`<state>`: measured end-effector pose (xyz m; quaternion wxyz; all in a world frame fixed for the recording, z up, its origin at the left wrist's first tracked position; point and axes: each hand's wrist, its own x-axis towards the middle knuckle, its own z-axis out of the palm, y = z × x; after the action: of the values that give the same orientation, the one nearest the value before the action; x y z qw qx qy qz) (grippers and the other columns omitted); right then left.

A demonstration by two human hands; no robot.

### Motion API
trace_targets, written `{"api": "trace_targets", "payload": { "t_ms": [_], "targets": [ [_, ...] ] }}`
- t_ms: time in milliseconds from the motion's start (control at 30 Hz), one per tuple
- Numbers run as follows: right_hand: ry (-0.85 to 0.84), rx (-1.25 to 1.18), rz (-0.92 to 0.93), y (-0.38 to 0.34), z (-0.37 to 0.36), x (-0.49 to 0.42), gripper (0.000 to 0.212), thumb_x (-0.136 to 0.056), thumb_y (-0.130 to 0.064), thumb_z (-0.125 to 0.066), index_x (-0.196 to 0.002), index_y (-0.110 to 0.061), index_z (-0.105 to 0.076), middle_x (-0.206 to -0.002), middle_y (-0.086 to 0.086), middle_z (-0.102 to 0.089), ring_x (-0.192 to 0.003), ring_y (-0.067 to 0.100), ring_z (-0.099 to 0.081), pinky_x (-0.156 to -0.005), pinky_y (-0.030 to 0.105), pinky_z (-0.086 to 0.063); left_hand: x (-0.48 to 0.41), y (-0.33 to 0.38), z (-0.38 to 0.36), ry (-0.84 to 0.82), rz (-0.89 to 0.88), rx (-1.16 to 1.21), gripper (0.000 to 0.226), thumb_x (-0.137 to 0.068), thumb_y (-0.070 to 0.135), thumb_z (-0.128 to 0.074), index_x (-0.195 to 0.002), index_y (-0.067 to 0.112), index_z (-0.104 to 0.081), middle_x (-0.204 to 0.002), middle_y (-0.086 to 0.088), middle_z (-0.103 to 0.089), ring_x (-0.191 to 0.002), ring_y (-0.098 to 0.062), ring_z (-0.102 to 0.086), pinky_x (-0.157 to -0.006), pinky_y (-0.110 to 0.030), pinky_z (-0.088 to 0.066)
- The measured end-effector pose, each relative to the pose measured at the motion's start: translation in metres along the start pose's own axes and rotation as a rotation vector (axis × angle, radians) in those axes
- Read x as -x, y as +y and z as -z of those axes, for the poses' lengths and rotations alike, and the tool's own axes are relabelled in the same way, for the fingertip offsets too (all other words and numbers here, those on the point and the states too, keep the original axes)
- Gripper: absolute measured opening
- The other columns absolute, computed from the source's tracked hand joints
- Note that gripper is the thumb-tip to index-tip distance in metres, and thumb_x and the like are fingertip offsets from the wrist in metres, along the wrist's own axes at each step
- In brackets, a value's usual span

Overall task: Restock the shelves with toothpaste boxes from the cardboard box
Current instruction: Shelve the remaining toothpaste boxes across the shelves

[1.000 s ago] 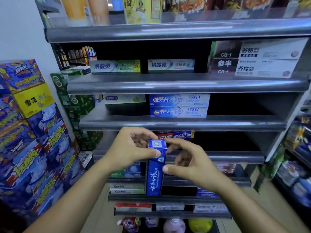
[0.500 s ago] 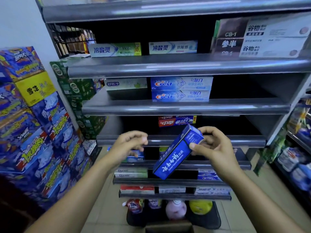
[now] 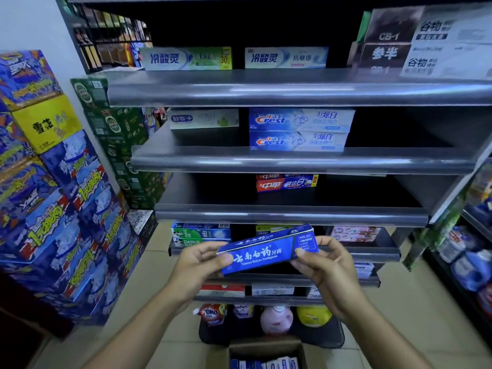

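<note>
A blue toothpaste box (image 3: pixel 266 251) with white lettering lies nearly level in front of the lower shelves. My left hand (image 3: pixel 197 265) grips its left end and my right hand (image 3: pixel 323 267) pinches its right end. The open cardboard box (image 3: pixel 266 351) sits on the floor at the bottom, with several blue and white toothpaste boxes inside. The grey shelf (image 3: pixel 290 215) just above the held box carries only red toothpaste boxes (image 3: pixel 286 183) in its middle.
Higher shelves hold two Crest boxes (image 3: pixel 298 130) and pale boxes (image 3: pixel 186 58). Green Darlie boxes (image 3: pixel 199 234) sit behind my left hand. Stacked drink cartons (image 3: pixel 53 195) fill the left side. Bottles and pouches (image 3: pixel 266 316) stand at the shelf foot. Another rack (image 3: pixel 474 249) is at the right.
The blue box has turned from upright through a slant to nearly level. My left hand let go of it for a moment and now grips its left end again.
</note>
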<state>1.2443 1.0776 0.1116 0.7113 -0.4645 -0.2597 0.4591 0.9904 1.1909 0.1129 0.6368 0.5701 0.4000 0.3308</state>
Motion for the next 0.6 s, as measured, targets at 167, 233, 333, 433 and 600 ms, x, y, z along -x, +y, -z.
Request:
{"api": "trace_targets", "payload": {
  "t_ms": [167,233,333,433,600],
  "targets": [
    [0.061,0.117,0.069,-0.005,-0.01,0.0,0.049,-0.056,-0.017,-0.091,-0.093,-0.007,-0.06,-0.1,0.024,-0.074,-0.092,0.036,-0.074,-0.083,0.046,-0.061,-0.012,0.018,0.014,0.04,-0.071,0.052,0.053,-0.068,0.018,-0.094,-0.112,0.01,-0.064,-0.084,-0.009,-0.075,-0.073,-0.018,-0.07,-0.065,-0.026,-0.056],
    [0.096,0.164,0.12,-0.013,-0.015,-0.004,0.055,-0.053,-0.017,-0.093,-0.101,-0.009,-0.067,-0.099,0.022,-0.074,-0.088,0.034,-0.074,-0.082,0.045,-0.06,-0.018,0.031,0.017,0.028,-0.118,0.057,0.049,-0.068,0.019,-0.088,-0.109,0.006,-0.064,-0.079,-0.009,-0.072,-0.069,-0.016,-0.067,-0.062,-0.025,-0.054],
    [0.099,0.212,0.162,-0.024,-0.02,-0.008,0.056,-0.062,-0.006,-0.09,-0.113,-0.014,-0.069,-0.094,0.02,-0.075,-0.083,0.032,-0.075,-0.078,0.045,-0.062,-0.027,0.048,0.016,-0.01,-0.165,0.031,0.04,-0.075,0.01,-0.09,-0.104,0.004,-0.062,-0.069,-0.003,-0.066,-0.058,-0.009,-0.058,-0.054,-0.02,-0.048],
    [0.09,0.319,0.153,-0.028,-0.015,-0.007,0.037,-0.074,0.003,-0.085,-0.107,-0.012,-0.075,-0.089,0.016,-0.077,-0.08,0.03,-0.075,-0.074,0.04,-0.062,-0.031,0.049,0.011,-0.022,-0.148,0.002,0.027,-0.084,0.004,-0.078,-0.105,0.0,-0.062,-0.07,-0.006,-0.068,-0.062,-0.016,-0.056,-0.054,-0.022,-0.049],
    [0.176,0.373,0.079,-0.015,0.022,0.005,0.032,-0.078,0.003,-0.082,-0.105,-0.013,-0.076,-0.086,0.01,-0.078,-0.07,0.017,-0.069,-0.064,0.029,-0.056,-0.038,0.021,-0.021,-0.049,-0.08,-0.043,0.036,-0.077,0.009,-0.084,-0.106,0.002,-0.063,-0.073,-0.014,-0.066,-0.058,-0.017,-0.056,-0.057,-0.024,-0.05]
  ]
}}
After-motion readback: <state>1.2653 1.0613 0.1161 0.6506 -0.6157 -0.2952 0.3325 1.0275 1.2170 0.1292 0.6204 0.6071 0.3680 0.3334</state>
